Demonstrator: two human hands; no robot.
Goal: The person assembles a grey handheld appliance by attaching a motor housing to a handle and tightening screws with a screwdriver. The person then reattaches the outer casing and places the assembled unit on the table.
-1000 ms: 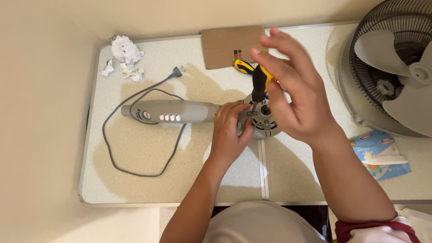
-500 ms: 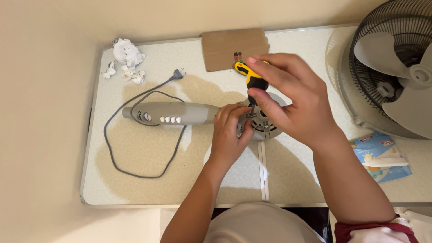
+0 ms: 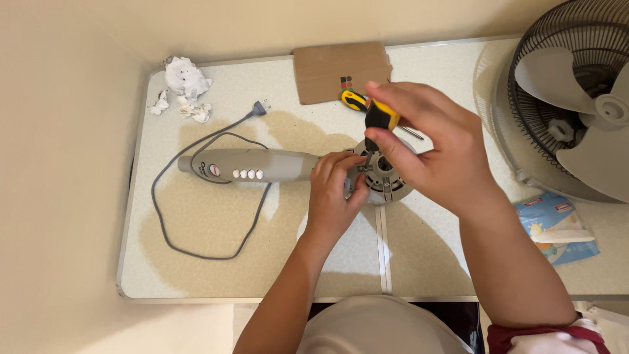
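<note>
One left hand point(image 3: 332, 196) has its fingers curled onto one round grey motor housing point(image 3: 383, 174) at the middle of the table point(image 3: 216, 269). One right hand point(image 3: 429, 154) clamps one yellow-black screwdriver point(image 3: 375, 118), tip down on the housing. Four white buttons point(image 3: 247, 174) line its grey stem leftward. Far left lie three tissue wads point(image 3: 183, 85).

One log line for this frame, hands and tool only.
left hand: steadies fan motor housing | right hand: grips screwdriver, tip down on housing | power cord: loose on table
</note>
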